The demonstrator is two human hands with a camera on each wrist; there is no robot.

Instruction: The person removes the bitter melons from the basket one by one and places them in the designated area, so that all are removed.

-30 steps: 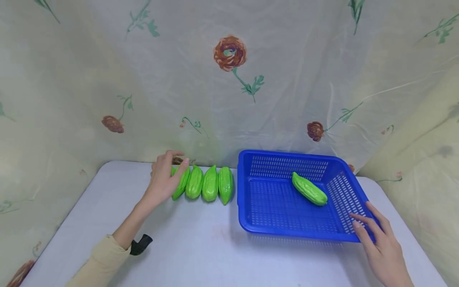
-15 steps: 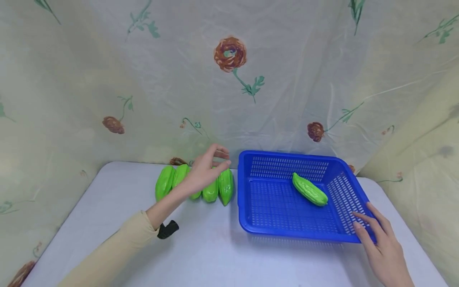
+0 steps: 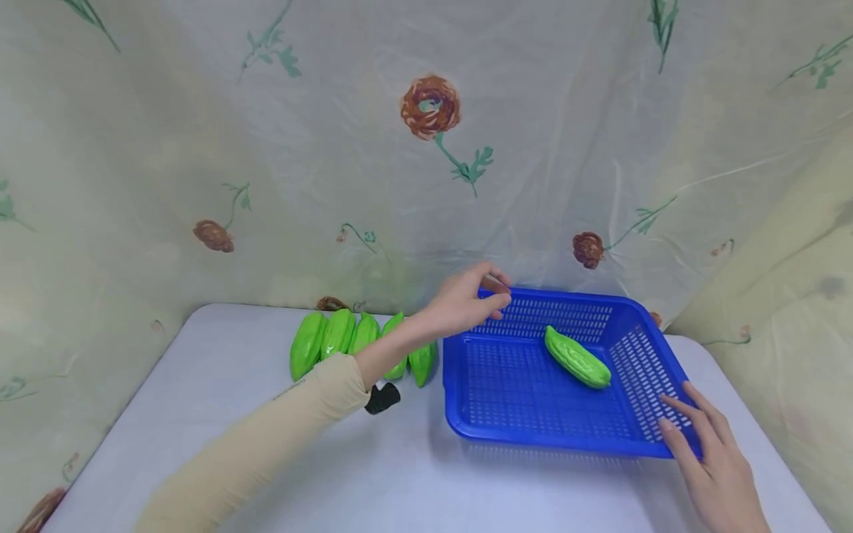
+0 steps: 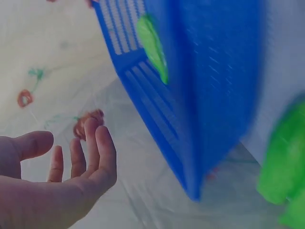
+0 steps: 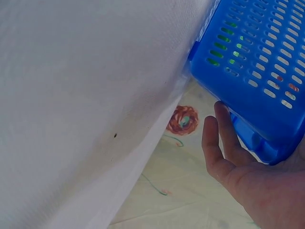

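Note:
A blue plastic basket with slotted walls stands on the table, a green bitter melon lying on its floor. My left hand hovers over the basket's back left corner with loosely bent fingers; in the left wrist view nothing is between its thumb and fingers. My right hand grips the rim at the front right corner, some fingers over the inner side and others outside. Left of the basket, several bitter melons lie side by side in a row, partly covered by my left forearm.
The white tabletop stretches in front of the basket and the row. Flower-patterned sheeting hangs close behind the table and along both sides. A black strap piece hangs under my left wrist.
My left hand has moved right from the left end of the bitter melon row, over the row, to the basket's back left corner. My right hand and the basket stay put.

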